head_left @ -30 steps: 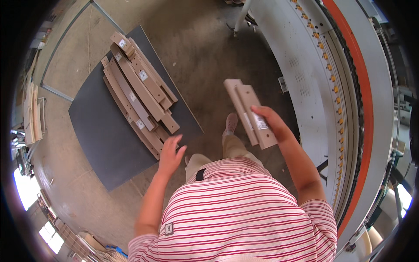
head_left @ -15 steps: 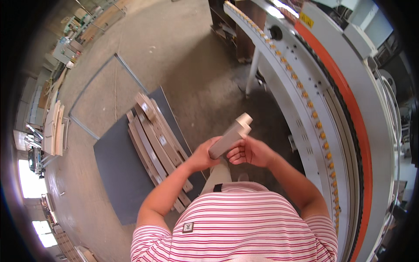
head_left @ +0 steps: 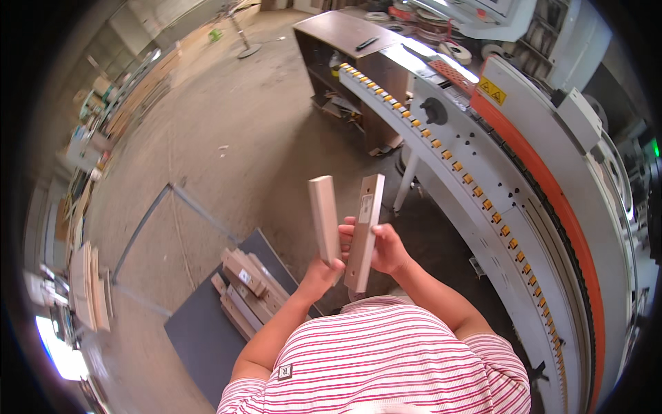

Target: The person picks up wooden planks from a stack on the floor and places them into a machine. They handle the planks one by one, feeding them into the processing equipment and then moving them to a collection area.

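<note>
Left fingers [head_left: 336, 264] grasp plain board [head_left: 323, 214], low | right fingers [head_left: 384, 234] grasp labelled board [head_left: 363, 231], mid-length

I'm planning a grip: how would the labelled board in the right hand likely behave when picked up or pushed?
The labelled board is probably stiff: held near its middle by the right hand, it shows no visible sag. Its flat sides suggest sliding rather than rolling if pushed. Stood on end, it would likely tip, being long and narrow.

Dull tan concrete floor [head_left: 234, 124] surrounds an open-sided brown wooden cabinet [head_left: 338, 29], with perhaps a bright white window [head_left: 61, 350] blurred at far left.
</note>
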Demonstrator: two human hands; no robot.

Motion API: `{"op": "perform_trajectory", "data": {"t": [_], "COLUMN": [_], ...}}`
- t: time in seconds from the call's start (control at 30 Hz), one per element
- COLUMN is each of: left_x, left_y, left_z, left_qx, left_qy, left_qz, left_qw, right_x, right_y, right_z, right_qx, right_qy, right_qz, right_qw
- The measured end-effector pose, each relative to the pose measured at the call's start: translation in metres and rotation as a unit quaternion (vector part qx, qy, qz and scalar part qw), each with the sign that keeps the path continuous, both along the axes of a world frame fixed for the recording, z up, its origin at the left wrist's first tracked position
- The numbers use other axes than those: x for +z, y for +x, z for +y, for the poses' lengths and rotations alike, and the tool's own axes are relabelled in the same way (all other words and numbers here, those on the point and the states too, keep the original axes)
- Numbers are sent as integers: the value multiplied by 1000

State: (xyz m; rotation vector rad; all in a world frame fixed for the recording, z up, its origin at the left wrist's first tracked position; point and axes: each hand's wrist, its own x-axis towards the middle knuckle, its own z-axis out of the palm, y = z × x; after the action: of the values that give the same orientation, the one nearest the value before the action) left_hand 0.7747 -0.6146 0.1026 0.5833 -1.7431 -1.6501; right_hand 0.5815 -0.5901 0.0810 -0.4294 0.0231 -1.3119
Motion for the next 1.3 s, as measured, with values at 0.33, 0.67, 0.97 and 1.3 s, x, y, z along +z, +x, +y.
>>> {"op": "perform_trajectory", "data": {"t": [0.33,0.67,0.97,1.3], "left_x": [41,71,36,-19], "left_y": [-102,-269,-441,-549], "left_z": [-169,-306,-420,-468], "left_qx": [74,-47,-145,-327], "left_qy": [25,132,288,313], "left_qz": [-100,-64,-89,-184], "left_qw": [992,988,942,872], "right_x": [24,40,26,26], "right_y": [-111,-238,-243,-167], "right_z": [-93,-98,-35,-88], "right_qx": [-93,-300,-575,-795], "right_qy": [-23,28,88,153], "right_qz": [-85,-14,-103,-117], "right_qw": [992,954,807,576]}}
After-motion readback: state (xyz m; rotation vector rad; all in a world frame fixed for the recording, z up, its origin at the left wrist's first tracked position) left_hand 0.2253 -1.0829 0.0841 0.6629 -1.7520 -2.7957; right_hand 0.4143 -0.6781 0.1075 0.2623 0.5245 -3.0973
